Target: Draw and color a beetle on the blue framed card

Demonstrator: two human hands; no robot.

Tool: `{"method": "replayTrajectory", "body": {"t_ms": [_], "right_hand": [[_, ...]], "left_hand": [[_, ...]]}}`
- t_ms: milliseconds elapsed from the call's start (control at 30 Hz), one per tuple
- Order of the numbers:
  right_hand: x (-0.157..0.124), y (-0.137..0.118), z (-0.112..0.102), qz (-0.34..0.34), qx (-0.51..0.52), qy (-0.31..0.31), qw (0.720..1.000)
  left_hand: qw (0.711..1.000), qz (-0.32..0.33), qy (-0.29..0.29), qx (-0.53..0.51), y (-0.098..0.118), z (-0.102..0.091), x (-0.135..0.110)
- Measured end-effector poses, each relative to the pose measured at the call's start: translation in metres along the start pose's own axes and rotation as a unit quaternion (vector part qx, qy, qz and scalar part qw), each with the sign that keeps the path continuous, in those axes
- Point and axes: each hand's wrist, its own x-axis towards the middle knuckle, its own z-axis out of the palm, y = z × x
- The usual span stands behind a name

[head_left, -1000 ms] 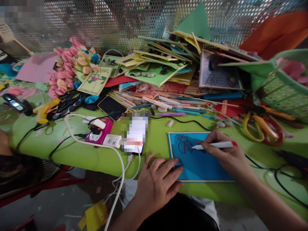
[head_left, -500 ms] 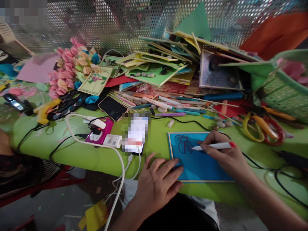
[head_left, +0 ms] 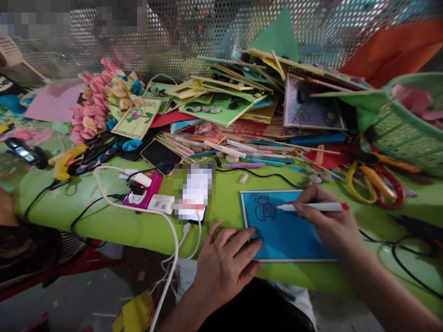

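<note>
My right hand (head_left: 323,219) pinches a white marker (head_left: 318,207) with a red end, its tip pointing left over a blue board (head_left: 290,240). Thin pale sticks edge this board. On its upper left is a dark red drawing of a beetle-like insect (head_left: 265,210), just left of the marker's tip. My left hand (head_left: 230,258) lies open, fingers spread, with the fingertips on the board's left edge. A small pinkish marker cap (head_left: 244,178) lies on the green table (head_left: 224,216) behind the board.
Behind lie a heap of stick-framed cards (head_left: 221,108), loose pens (head_left: 245,165), scissors (head_left: 362,182) and a green basket (head_left: 408,133). To the left are a phone (head_left: 195,191) with cables, a magenta power strip (head_left: 143,193) and a yellow glue gun (head_left: 67,161). Another person's arm (head_left: 7,210) shows at the left edge.
My right hand has drawn the marker slightly right, away from the insect drawing. My left hand stays in place on the board's edge.
</note>
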Motion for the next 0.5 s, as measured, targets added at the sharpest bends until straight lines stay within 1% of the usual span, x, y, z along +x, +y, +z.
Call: {"method": "replayTrajectory", "body": {"t_ms": [67,167,267,367,500], "right_hand": [[0.0,-0.002,-0.002,-0.001,0.044,0.036,0.998],[0.0,-0.008,-0.002,0.001,0.118,0.093,0.989],[0.001,-0.016,-0.001,-0.003,0.155,0.138,0.978],[0.002,-0.024,0.0,0.0,0.174,0.166,0.971],[0.003,-0.027,-0.002,-0.007,0.207,0.183,0.961]], "left_hand": [[1.0,0.001,0.003,-0.009,0.0,0.0,0.0],[1.0,0.001,0.002,-0.015,0.0,-0.001,0.001],[1.0,-0.001,-0.003,-0.009,0.0,-0.001,0.001],[1.0,-0.007,-0.007,0.0,0.0,-0.002,0.001],[1.0,-0.017,-0.002,0.014,0.002,-0.004,0.004]]}}
